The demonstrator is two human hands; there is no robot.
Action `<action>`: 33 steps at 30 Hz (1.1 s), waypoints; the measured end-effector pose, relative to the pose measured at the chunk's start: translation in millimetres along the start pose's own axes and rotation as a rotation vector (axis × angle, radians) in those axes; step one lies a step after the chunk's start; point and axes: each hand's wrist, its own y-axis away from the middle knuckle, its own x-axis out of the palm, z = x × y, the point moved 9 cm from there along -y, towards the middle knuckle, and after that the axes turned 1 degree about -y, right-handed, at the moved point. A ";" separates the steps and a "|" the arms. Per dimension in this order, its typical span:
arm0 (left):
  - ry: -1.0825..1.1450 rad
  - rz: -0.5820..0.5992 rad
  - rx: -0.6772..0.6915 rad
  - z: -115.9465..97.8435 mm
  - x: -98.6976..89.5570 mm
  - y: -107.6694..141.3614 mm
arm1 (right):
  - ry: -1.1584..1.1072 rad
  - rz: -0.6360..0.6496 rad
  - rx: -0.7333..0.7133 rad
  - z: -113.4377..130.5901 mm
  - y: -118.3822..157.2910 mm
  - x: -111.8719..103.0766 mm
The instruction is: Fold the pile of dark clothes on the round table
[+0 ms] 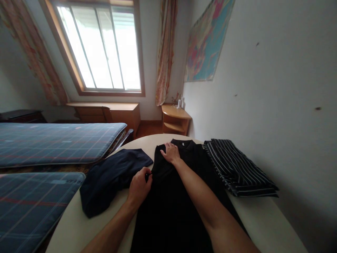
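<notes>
A black shirt (168,211) lies spread on the pale round table (67,225), its collar at the far end with a small white label inside. At the shirt's left edge, my left hand (139,185) is closed, thumb and fingers pinching the black fabric near the sleeve. My right hand (171,152) rests flat on the upper left of the shirt, below the collar, with its fingers apart. To the left is a crumpled dark navy garment (110,177), close to my left hand. A folded black cloth with white stripes (238,168) sits on the right.
Two beds with blue plaid mattresses (58,142) stand to the left, close to the table's edge. A white wall (276,116) runs along the right. Beyond the table are a wooden desk (123,112) under the window and a small corner shelf (176,112).
</notes>
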 end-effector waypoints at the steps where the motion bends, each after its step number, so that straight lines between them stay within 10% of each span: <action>1: -0.029 -0.007 -0.013 -0.1 -1.2 0.5 | -0.006 -0.043 -0.017 8.4 3.4 -7.7; 12: -0.168 -0.040 -0.001 -19.2 -14.2 13.0 | 0.039 0.258 0.151 72.1 37.2 -3.2; 33: 0.326 0.065 0.009 -56.1 8.3 32.9 | -0.049 0.215 0.124 43.9 50.0 -20.9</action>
